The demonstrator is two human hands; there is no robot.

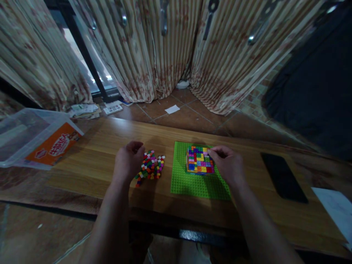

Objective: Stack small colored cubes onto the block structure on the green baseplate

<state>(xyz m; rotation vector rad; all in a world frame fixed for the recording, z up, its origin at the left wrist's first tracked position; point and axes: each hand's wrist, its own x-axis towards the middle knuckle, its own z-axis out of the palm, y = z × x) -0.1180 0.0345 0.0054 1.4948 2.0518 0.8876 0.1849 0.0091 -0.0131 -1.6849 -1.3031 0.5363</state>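
A green studded baseplate [181, 185] lies on the wooden table, bearing a block built of many-coloured toy bricks [199, 160]. My right hand [228, 163] reaches in from the right, thumb and forefinger pinched on a small toy brick at the far right corner of the block's top. To the left of the baseplate is a loose heap of small coloured toy bricks [150, 167]. My left hand [128, 161] hovers at the heap's left edge with curled fingers. Anything between those fingertips is hidden or too small to make out.
The wooden table [90, 157] holds a clear plastic box [16, 143] with an orange label at its left end. A black phone [284, 178] and white paper [332, 207] lie right. Behind are curtains [170, 55] and a tiled floor [192, 119] with papers.
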